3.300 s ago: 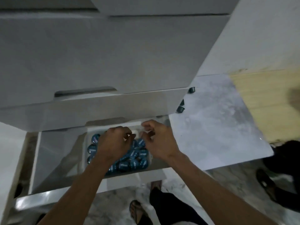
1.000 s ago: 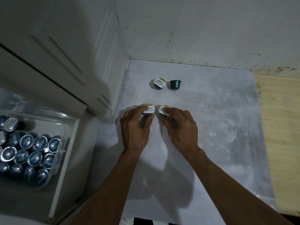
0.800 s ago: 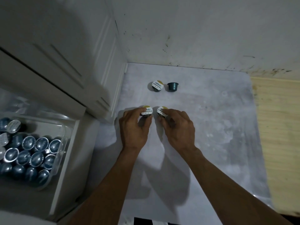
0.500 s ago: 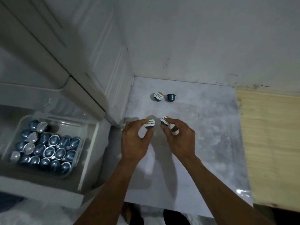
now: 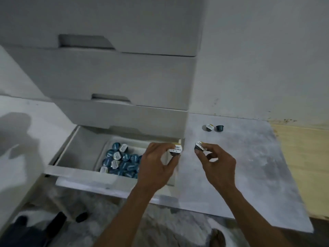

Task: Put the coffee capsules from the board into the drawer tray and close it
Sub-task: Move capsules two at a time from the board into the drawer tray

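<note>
Nearest the camera, two bare forearms reach forward and up. The left hand (image 5: 156, 164) pinches a white-lidded capsule (image 5: 175, 150) between thumb and curled fingers, lid tilted toward the camera, held at the right end of the open drawer (image 5: 78, 154). The right hand (image 5: 216, 165) pinches a second capsule (image 5: 199, 147) the same way, lifted above the pale marbled board (image 5: 249, 175), just to the right of the left hand; the two capsules are near each other but apart.

Below and left of the left hand, the drawer stands pulled out from the white cabinet (image 5: 115, 73). Inside it sits a clear tray (image 5: 105, 154) crowded with capsules (image 5: 122, 161), most with blue lids and a few with white ones; the left hand covers the tray's right part. The drawer space left of the tray is bare.

Beyond the right hand, further back on the board, two more capsules stand just beside each other: one with a white lid (image 5: 209, 127) tilted up, and to its right a dark teal one (image 5: 219, 128) standing with its wide end up. Right of the board lies a light wooden surface (image 5: 306, 166). Behind everything rises a white wall (image 5: 258, 59), stained along its base.
</note>
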A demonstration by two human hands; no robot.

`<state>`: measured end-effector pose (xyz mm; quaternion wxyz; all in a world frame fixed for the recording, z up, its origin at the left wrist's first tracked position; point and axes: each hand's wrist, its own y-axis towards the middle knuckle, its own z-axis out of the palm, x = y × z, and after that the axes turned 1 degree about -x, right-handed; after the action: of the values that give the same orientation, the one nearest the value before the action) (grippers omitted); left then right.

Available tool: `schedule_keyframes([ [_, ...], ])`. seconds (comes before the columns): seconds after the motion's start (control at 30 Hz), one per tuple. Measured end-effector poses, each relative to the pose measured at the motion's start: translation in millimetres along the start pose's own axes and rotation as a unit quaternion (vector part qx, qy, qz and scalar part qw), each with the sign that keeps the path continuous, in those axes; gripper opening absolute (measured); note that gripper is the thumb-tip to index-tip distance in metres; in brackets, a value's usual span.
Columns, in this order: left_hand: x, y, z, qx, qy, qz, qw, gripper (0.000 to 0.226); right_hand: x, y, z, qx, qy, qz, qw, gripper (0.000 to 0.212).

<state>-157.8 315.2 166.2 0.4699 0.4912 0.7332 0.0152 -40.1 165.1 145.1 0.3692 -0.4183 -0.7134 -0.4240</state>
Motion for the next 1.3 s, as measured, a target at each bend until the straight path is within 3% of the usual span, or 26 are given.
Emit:
schedule_keyframes([
  [0.2,67.4,-25.8,-114.1,0.040,0.053,-0.087,0.994,0.023,54.0,-58.6,56.2,0.065,-0.017,0.014,0.998,0.017],
  [0.33,106.6,-7.7,-146.7,0.068,0.072,-0.152,0.983,0.024,70.7,-66.6,97.5,0.111,-0.036,0.020,0.993,0.016],
  [0.53,157.6,19.3,-134.9,0.126,0.101,-0.188,0.969,0.029,55.9,-47.9,154.2,0.152,-0.081,0.033,0.985,0.017],
  [0.77,198.1,42.0,-101.6,0.208,0.114,-0.167,0.957,0.024,20.7,-14.8,203.9,0.199,-0.140,0.062,0.968,0.019],
  [1.03,230.6,54.4,-63.3,0.270,0.133,-0.163,0.940,0.022,4.3,1.9,230.2,0.305,-0.204,0.072,0.927,0.014],
  [1.3,241.6,62.5,-52.9,0.287,0.139,-0.120,0.940,0.023,2.2,7.1,244.8,0.333,-0.270,0.060,0.901,0.024],
])
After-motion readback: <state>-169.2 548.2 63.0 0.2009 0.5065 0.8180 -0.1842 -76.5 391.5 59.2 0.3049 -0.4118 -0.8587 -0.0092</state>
